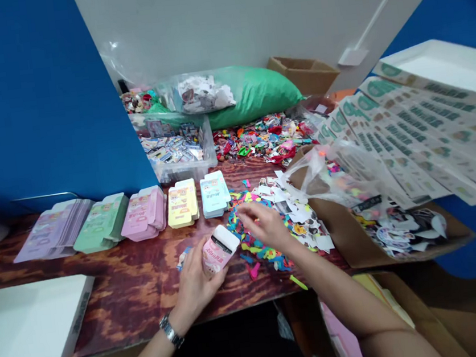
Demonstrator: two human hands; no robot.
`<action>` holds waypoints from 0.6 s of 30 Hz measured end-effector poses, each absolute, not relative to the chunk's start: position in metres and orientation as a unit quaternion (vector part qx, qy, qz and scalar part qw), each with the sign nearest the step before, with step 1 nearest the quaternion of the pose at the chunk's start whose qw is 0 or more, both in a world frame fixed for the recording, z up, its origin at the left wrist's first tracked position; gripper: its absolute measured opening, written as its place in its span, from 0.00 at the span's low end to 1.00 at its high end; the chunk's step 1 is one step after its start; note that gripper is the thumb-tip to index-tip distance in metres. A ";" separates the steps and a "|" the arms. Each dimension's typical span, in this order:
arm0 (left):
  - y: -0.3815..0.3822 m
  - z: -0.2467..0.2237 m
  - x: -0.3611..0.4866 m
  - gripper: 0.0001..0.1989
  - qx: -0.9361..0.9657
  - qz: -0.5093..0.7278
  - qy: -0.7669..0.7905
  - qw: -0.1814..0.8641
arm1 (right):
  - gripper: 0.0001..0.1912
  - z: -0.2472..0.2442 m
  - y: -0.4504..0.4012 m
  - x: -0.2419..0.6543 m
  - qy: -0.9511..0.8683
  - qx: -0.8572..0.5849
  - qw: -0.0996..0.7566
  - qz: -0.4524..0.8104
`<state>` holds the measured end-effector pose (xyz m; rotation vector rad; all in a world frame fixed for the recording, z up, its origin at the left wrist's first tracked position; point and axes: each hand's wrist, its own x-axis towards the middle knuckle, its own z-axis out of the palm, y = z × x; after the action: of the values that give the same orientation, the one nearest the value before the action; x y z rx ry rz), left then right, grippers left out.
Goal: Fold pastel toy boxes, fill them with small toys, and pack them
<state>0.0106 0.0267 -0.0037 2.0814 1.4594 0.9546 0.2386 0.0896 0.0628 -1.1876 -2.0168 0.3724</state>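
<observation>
My left hand (194, 286), with a metal wristwatch (171, 330) on its wrist, grips a small pink carton with a white end (219, 249) above the wooden tabletop (126, 294). My right hand (264, 225) reaches over a heap of multicoloured paper scraps (261, 250), its fingers extended and at or just above them. Behind the hands lie flat printed carton blanks in stacks: lilac (55, 231), green (102, 222), pink (144, 213), yellow (182, 203) and pale blue (214, 194). White-backed cutouts (298, 217) lie to the right of my right hand.
A clear plastic tub of printed cards (176, 148) and a green sack (254, 96) stand at the back. Further right are colourful cutouts (263, 138), a cardboard tray of stickers (399, 234), a plastic bag (327, 174) and printed sheets (425, 128). A white board (27, 328) lies front left.
</observation>
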 end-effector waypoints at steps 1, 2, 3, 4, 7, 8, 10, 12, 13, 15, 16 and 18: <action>0.028 -0.003 0.009 0.34 0.745 0.344 0.530 0.214 | 0.10 0.060 0.110 0.248 -0.772 -0.504 0.362 0.140; 0.028 -0.002 0.007 0.34 0.742 0.344 0.533 0.217 | 0.11 0.056 0.131 0.257 -0.754 -0.550 0.334 0.132; 0.029 -0.001 0.005 0.34 0.741 0.342 0.535 0.220 | 0.12 0.051 0.153 0.265 -0.739 -0.596 0.291 0.121; 0.029 0.000 0.004 0.34 0.740 0.342 0.535 0.223 | 0.12 0.045 0.176 0.272 -0.730 -0.616 0.275 0.113; 0.028 0.003 -0.001 0.34 0.738 0.338 0.535 0.234 | 0.13 0.029 0.236 0.282 -0.720 -0.645 0.236 0.103; 0.027 0.003 -0.002 0.34 0.736 0.335 0.537 0.240 | 0.13 0.025 0.253 0.280 -0.719 -0.650 0.224 0.103; 0.027 0.003 -0.005 0.34 0.732 0.329 0.542 0.249 | 0.14 0.017 0.285 0.273 -0.717 -0.660 0.201 0.102; 0.027 0.000 -0.006 0.34 0.727 0.322 0.551 0.253 | 0.16 0.010 0.314 0.262 -0.714 -0.668 0.183 0.098; 0.028 -0.001 -0.007 0.34 0.724 0.319 0.555 0.255 | 0.17 0.007 0.328 0.256 -0.712 -0.673 0.176 0.095; 0.030 -0.004 -0.008 0.35 0.722 0.313 0.559 0.260 | 0.18 0.001 0.353 0.245 -0.705 -0.685 0.163 0.088; 0.032 -0.006 -0.008 0.35 0.722 0.311 0.559 0.264 | 0.18 -0.002 0.364 0.240 -0.701 -0.691 0.156 0.084; 0.036 -0.008 -0.007 0.35 0.722 0.307 0.559 0.269 | 0.19 -0.008 0.382 0.234 -0.693 -0.703 0.140 0.076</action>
<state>-0.0072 0.0360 -0.0079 1.9473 1.5062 0.8286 0.2340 0.3820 -0.0079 -2.0302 -2.0026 0.2183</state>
